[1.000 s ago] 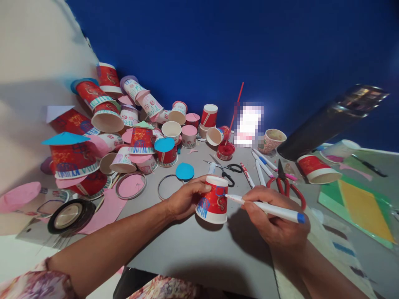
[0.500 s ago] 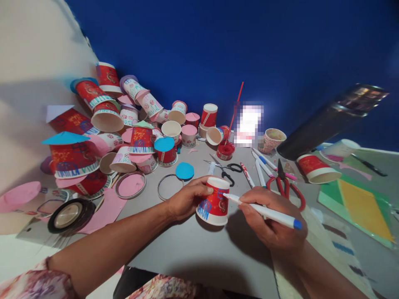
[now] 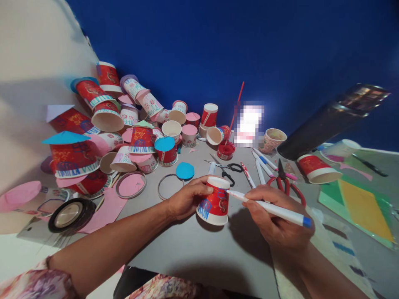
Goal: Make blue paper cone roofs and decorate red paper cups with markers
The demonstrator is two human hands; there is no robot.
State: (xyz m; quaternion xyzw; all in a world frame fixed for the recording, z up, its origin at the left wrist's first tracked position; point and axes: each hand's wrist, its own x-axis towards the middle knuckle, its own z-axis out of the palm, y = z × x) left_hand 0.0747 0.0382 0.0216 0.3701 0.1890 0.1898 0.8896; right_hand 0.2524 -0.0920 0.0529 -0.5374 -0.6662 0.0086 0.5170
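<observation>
My left hand (image 3: 186, 199) grips a red paper cup (image 3: 215, 201) turned upside down and tilted just above the grey table (image 3: 193, 245). The cup bears blue marker strokes near its white rim. My right hand (image 3: 276, 220) holds a white marker with a blue end cap (image 3: 274, 209); its tip touches the upper side of the cup. Both forearms reach in from the bottom of the view.
A heap of decorated paper cups (image 3: 106, 124) fills the left back. Black scissors (image 3: 229, 169), red scissors (image 3: 286, 185), loose markers (image 3: 260, 164), wire rings (image 3: 166, 187), a tape roll (image 3: 70, 214) and a blue paper disc (image 3: 184, 170) lie around. Green and yellow sheets (image 3: 358, 205) lie at right.
The marker tip has shifted slightly along the cup's upper side, and my right hand moved a little right. My left hand turned the cup slightly.
</observation>
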